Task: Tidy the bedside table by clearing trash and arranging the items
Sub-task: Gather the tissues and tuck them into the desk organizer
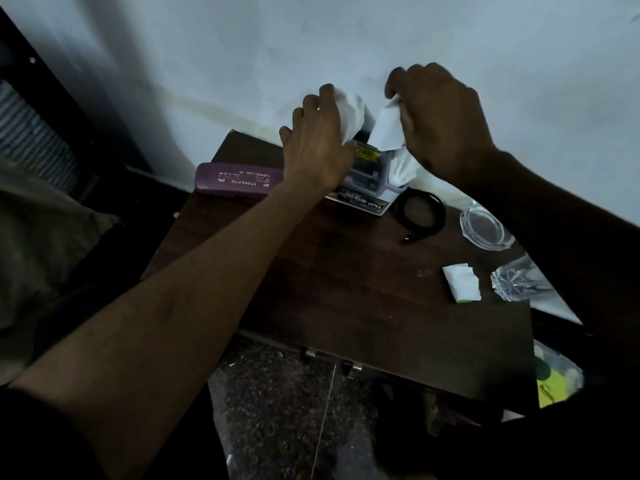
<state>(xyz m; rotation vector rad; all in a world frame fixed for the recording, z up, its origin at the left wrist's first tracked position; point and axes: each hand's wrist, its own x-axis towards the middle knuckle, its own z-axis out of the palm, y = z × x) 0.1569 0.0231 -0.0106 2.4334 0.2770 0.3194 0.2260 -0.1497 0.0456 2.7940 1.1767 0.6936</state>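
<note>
Two bare hands work at the far edge of a dark wooden surface (346, 289) against a white wall. The left hand (317, 147) has its grip closed around a crumpled white tissue (353, 114). The right hand (446, 126) pinches a white paper (388, 129) above a small boxed toy car (367, 181). A purple case (239, 179) lies to the left.
</note>
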